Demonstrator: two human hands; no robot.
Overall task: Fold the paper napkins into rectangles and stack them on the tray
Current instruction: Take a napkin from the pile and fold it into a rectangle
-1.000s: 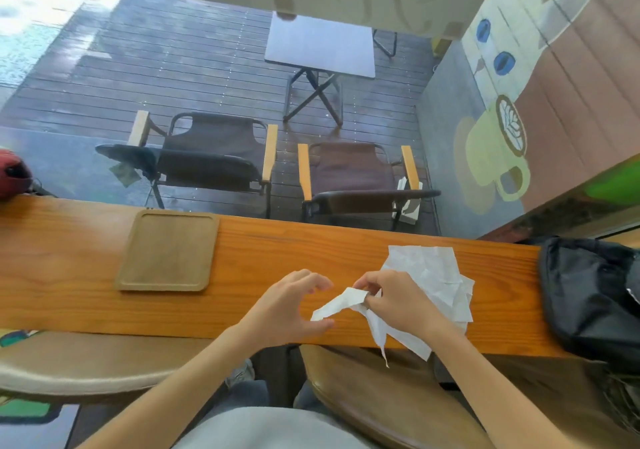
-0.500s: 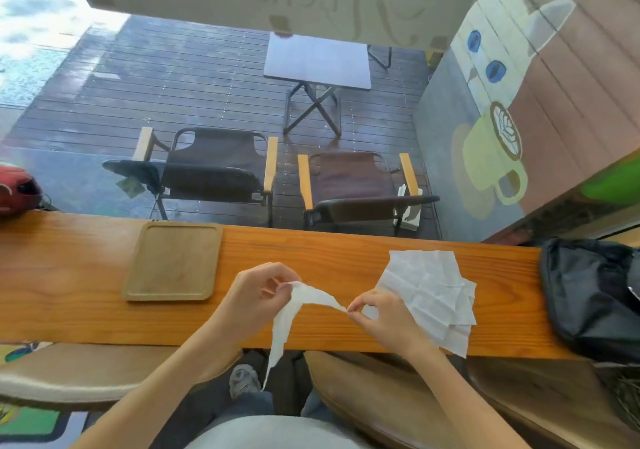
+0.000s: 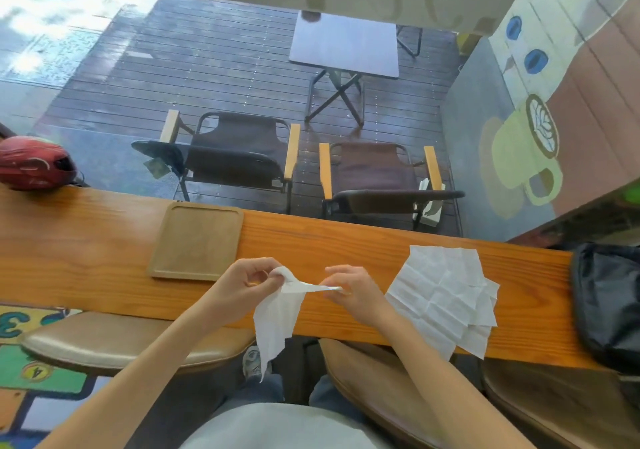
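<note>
Wooden counter (image 3: 86, 258) runs across the view in front of a window; we sit at it looking down at both hands.

We hold one napkin (image 3: 277, 317) above the counter's near edge. Our left hand (image 3: 247, 284) pinches its upper left corner between thumb and curled fingers. Our right hand (image 3: 349, 291) pinches the opposite end of the top edge, which is drawn into a narrow strip between the two hands. The rest of the sheet hangs loose below the left hand, past the counter edge toward our lap, unfolded and creased.

To the right of the right hand, a pile of napkins (image 3: 445, 296) lies flat on the counter, the sheets fanned unevenly, with the lower corners overhanging the near edge.

The tray (image 3: 197, 241) sits on the counter to the left of the left hand, close to it but apart, with nothing on it.

Further out: a black bag (image 3: 606, 303) at the counter's right end, a red helmet (image 3: 34, 163) at the far left end. Under the counter, tan stools (image 3: 114, 341). Beyond the glass, two folding chairs (image 3: 239, 158) and a small table (image 3: 346, 47) stand on a dark deck.
</note>
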